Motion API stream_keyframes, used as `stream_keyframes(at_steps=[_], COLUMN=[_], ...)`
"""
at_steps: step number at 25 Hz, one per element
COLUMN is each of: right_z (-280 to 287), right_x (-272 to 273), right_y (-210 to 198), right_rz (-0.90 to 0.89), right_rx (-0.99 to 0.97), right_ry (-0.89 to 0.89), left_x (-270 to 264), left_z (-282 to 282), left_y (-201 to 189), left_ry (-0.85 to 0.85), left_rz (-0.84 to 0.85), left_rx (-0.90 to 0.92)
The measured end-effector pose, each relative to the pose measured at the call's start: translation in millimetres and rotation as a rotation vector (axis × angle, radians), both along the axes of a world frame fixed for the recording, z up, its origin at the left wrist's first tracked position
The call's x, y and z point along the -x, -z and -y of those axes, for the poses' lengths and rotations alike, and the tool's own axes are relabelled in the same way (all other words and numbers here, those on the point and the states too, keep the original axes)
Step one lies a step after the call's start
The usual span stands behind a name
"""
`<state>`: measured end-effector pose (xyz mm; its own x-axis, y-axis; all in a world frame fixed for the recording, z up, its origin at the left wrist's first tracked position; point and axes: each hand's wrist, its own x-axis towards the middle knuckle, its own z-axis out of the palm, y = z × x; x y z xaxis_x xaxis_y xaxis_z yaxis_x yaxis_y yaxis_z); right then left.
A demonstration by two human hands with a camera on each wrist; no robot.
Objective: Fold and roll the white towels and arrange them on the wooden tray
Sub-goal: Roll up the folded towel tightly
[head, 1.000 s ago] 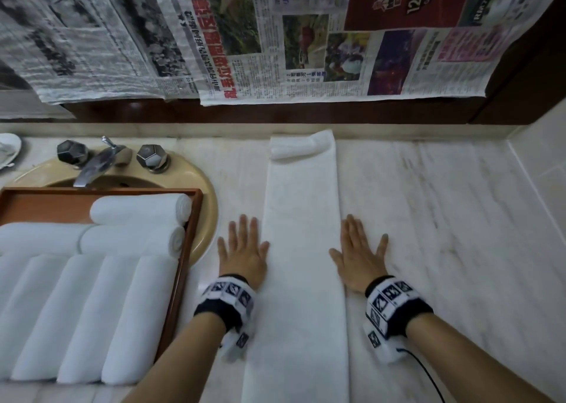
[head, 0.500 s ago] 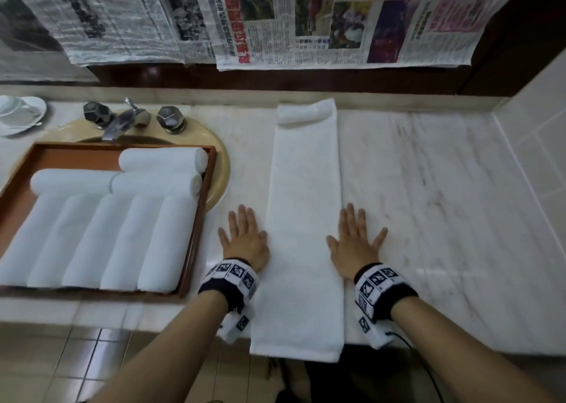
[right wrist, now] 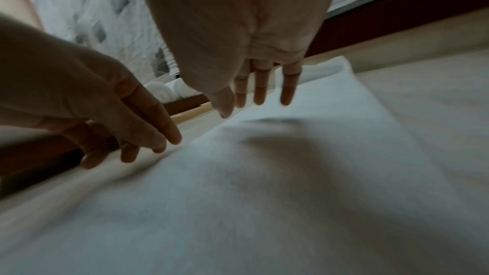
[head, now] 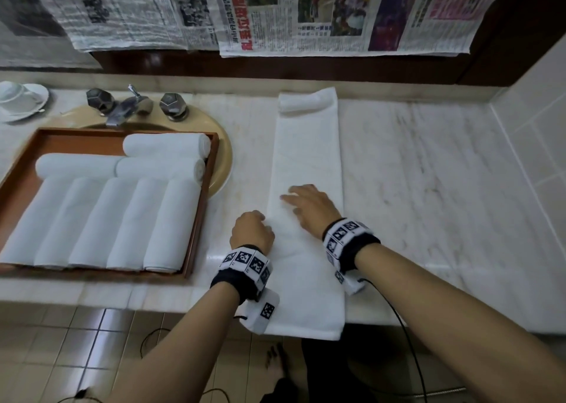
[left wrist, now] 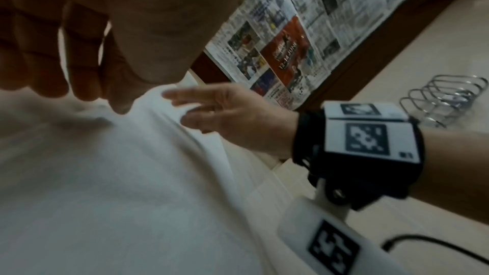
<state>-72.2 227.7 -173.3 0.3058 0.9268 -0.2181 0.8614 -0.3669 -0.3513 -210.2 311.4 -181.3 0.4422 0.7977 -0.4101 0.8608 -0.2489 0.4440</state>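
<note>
A long folded white towel [head: 307,157] lies lengthwise on the marble counter [head: 428,188]. Its far end is turned into a small roll and its near end hangs over the front edge. My left hand [head: 252,229] is at the towel's left edge, its fingers bent down with the tips touching the cloth [right wrist: 164,139]. My right hand [head: 306,202] is spread over the middle of the towel [right wrist: 291,175], fingers straight and pointing left. The wooden tray [head: 199,219] on the left holds several rolled white towels [head: 122,219].
The tray sits over a beige sink [head: 225,164] with a metal tap [head: 122,108]. A cup and saucer [head: 18,99] stand far left. Newspapers [head: 306,14] cover the back wall, and a tiled wall [head: 536,127] closes the right. A wire rack [left wrist: 444,99] stands beyond my right wrist.
Both hands lay flat on the counter on either side of the towel. Now the right hand has moved onto the towel and the left hand's fingers have bent down at its left edge.
</note>
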Motion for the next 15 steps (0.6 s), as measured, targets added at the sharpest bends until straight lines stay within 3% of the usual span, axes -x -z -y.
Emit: stream_keyframes(at_steps=[4,15], right_z=[-36,-65], right_x=[3,-6], right_y=[-2,-19], right_rz=[0.191,0.413], right_rx=[0.140,0.222], right_ry=[-0.368,-0.622], left_x=[6,9], left_z=[8,14], left_y=[10,6], left_ry=[-0.089,-0.125], left_rz=[-0.020,0.008], left_rx=[0.079,0.076])
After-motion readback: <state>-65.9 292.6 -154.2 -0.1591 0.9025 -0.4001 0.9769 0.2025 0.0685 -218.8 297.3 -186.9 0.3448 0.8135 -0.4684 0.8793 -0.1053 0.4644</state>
